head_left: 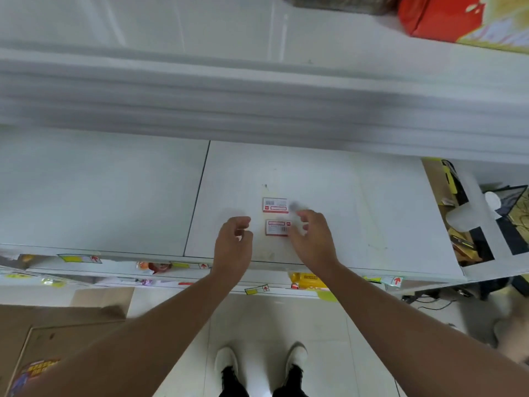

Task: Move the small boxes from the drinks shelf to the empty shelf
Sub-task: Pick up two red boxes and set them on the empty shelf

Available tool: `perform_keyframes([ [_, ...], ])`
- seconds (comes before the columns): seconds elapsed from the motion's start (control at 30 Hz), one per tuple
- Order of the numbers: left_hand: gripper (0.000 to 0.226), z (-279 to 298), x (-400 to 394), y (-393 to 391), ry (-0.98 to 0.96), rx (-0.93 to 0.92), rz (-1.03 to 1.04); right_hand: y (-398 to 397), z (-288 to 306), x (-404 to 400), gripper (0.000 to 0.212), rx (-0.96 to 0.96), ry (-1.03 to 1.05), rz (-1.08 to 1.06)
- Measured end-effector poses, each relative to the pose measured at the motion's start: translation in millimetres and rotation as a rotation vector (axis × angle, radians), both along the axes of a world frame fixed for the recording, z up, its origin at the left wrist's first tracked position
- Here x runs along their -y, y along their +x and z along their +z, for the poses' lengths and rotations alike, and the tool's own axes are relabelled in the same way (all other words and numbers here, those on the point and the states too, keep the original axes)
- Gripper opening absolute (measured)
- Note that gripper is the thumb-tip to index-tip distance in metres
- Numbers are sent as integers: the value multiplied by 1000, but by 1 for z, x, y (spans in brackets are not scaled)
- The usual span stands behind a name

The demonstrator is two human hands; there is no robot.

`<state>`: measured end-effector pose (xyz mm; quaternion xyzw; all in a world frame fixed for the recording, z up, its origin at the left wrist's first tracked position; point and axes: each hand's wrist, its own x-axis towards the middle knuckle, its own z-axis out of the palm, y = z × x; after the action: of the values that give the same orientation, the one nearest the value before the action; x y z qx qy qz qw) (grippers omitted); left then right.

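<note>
Two small boxes (276,216) lie on the white shelf (357,213); left hand (233,242) and right hand (312,239) flank the nearer one, each grip loosely spread, holding nothing.

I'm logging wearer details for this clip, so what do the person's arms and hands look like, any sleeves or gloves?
Both forearms are bare, with no sleeves in view. The left hand and right hand wear no gloves, and no rings, watch or bracelets show.

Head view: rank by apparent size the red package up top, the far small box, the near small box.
1. Red package, though cut off by the frame.
2. Far box and near box look alike; no ranking between them.
</note>
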<state>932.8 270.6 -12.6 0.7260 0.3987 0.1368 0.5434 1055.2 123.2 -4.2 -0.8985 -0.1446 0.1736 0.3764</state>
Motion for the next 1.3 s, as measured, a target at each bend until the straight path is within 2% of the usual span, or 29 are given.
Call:
perform_keyframes([
  [0.1, 39, 0, 22, 13, -197, 76, 62, -13, 1, 5, 34, -316, 329, -263],
  [0.23, 55, -11, 39, 29, -381, 142, 82, -22, -19, -8, 28, -434, 548, -336],
  [0.3, 55, -19, 43, 37, -485, 175, 103, -26, -21, -17, 28, -456, 603, -312],
  [0.33, 63, -26, 44, 43, -539, 204, 102, -27, -18, -20, 33, -446, 596, -292],
  [0.4, 94, -29, 46, 49, -631, 228, 122, -28, -14, -26, 43, -432, 578, -257],
  [0.47, 75, -28, 43, 56, -671, 245, 159, -26, -13, -32, 53, -431, 560, -248],
  [0.5, 74, -24, 40, 60, -681, 253, 158, -23, -13, -34, 59, -437, 556, -246],
  [0.57, 101, -29, 31, 68, -677, 224, 131, -17, -13, -38, 57, -446, 544, -255],
  [0.6, 107, -34, 28, 74, -667, 229, 121, -14, -12, -40, 56, -446, 536, -262],
  [0.63, 102, -40, 25, 77, -668, 231, 121, -10, -13, -42, 59, -448, 531, -263],
  [0.7, 80, -15, 26, 78, -625, 183, 128, 0, -14, -45, 68, -448, 508, -255],
  [0.77, 62, -3, 23, 82, -573, 173, 133, 8, -13, -47, 62, -475, 516, -242],
  [0.83, 59, -1, 19, 88, -558, 156, 138, 16, -10, -51, 50, -485, 517, -225],
  [0.9, 63, -3, 13, 94, -531, 144, 128, 24, -7, -53, 49, -466, 491, -206],
  [1.03, 93, -17, -1, 101, -507, 131, 106, 32, -5, -58, 45, -457, 451, -174],
  [1.07, 91, -18, -3, 101, -503, 110, 99, 33, -2, -58, 40, -450, 442, -166],
  [1.2, 59, 5, -2, 83, -410, 71, 61, 36, 4, -50, 27, -403, 417, -145],
  [1.3, 50, 8, -12, 62, -255, -10, -43, 34, 9, -32, 37, -362, 360, -122],
])
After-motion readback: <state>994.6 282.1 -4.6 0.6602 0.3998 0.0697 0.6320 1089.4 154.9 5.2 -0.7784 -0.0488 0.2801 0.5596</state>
